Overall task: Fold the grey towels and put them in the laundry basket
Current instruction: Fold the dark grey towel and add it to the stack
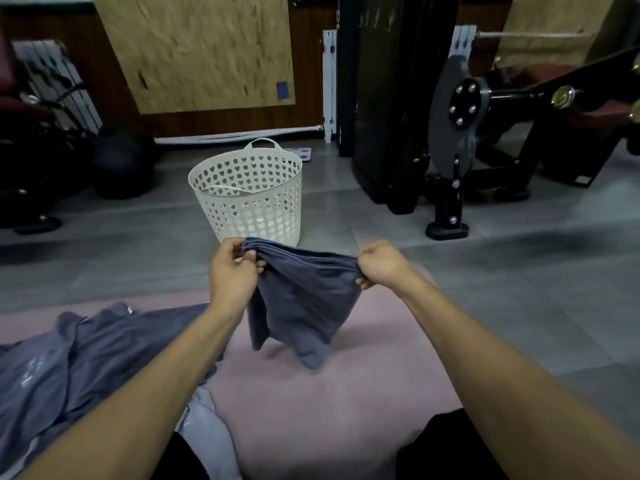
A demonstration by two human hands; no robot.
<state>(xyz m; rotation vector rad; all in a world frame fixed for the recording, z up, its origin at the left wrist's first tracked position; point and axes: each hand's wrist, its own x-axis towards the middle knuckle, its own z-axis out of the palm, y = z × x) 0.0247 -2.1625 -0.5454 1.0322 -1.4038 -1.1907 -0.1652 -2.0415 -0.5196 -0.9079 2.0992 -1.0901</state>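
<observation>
Your left hand (pixel 231 271) pinches one bunched top corner of a grey towel (pixel 304 299), and your right hand (pixel 379 265) grips the opposite top corner with curled fingers. You hold the towel up in the air between them, above the pink mat (pixel 346 393) you sit on.

It is a plain dark grey cloth, gathered into fine pleats along the stretched top edge and falling in soft folds below. Two lower corners hang as separate points; whether the lowest one touches the mat cannot be told.

Its top edge runs left to right between your hands, sagging slightly, and the long axis of the hanging cloth points straight down.

Beyond the towel stands the white perforated laundry basket (pixel 247 199) on the grey tiled floor (pixel 485 271), upright, its mouth open, with a handle at the far rim. Bare floor lies between the mat's far edge and the basket. To your left, more grey towels (pixel 86 358) lie crumpled in a heap on the mat, reaching under your left forearm. A black exercise machine (pixel 450 133) stands to the right of the basket, well apart from your hands.
</observation>
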